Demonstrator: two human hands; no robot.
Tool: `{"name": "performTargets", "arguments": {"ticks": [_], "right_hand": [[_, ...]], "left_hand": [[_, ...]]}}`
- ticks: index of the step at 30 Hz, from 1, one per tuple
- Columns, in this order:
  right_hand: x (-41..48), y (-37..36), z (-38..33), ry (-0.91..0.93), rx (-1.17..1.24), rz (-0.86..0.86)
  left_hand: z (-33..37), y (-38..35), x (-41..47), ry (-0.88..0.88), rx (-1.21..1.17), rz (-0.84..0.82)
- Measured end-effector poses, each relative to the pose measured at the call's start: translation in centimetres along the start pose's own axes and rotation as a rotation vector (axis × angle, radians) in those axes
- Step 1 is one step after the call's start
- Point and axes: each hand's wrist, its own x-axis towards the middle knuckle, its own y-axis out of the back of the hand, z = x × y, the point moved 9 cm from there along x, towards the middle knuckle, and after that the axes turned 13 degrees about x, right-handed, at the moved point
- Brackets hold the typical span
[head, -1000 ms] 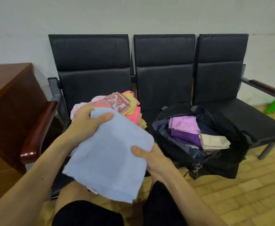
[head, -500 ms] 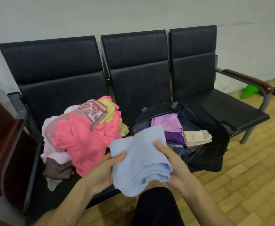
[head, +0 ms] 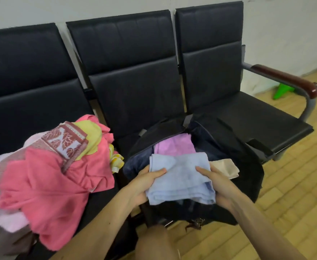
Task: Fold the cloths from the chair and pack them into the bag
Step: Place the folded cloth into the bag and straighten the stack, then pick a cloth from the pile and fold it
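Both the left hand (head: 144,184) and the right hand (head: 217,182) hold the folded blue cloth (head: 180,179) right over the open bag (head: 247,166), where some folded cloths (head: 174,145) already lie, but a big pile (head: 50,169) waits on the chair (head: 135,91).

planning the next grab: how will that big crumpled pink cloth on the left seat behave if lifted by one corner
Probably floppy: the big crumpled pink cloth lies in soft, sagging folds. Lifted, it would likely hang and unfold. The maroon leaf-patterned towel lies across its top, so lifting may drag that along.
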Motion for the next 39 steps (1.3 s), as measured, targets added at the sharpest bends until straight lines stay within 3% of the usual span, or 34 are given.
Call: {"name": "performTargets", "arguments": {"ticks": [8,14,18,23,28,30,32,35,39], "right_hand": [[14.1,2.1,-1.9,-0.183,-0.147,0.046],[21.1,1.4,-2.6,-0.009,-0.217,-0.02],[23.2,1.7,-2.8,0.132,-0.398,0.021],[24.2,2.0,-2.3,0.159,-0.567,0.121],[21.7,1.6,-2.5,0.127,-0.745,0.194],[19.6,0.8,-3.4,0.214,-0.913,0.242],[16.1,-1.4,-4.0,0.37,-0.864,0.249],[10.0,-6.8,-1.3,0.517,-0.651,0.073],[6.0,-15.3,7.9,0.453,-0.593,-0.26]], "left_hand": [[0.8,-0.7,12.6,0.163,-0.141,-0.047],[1.8,1.3,18.8,0.08,-0.166,0.027],[1.2,3.2,21.3,0.031,-0.133,0.145],[0.1,4.4,22.1,0.005,-0.042,0.247],[1.0,4.2,18.6,-0.12,0.198,0.232],[1.5,4.0,15.9,-0.147,0.361,0.207],[2.4,4.7,12.2,-0.225,0.506,0.227],[4.0,7.1,4.7,-0.398,0.47,0.297],[3.1,14.7,-4.2,-0.459,0.44,0.522]]}}
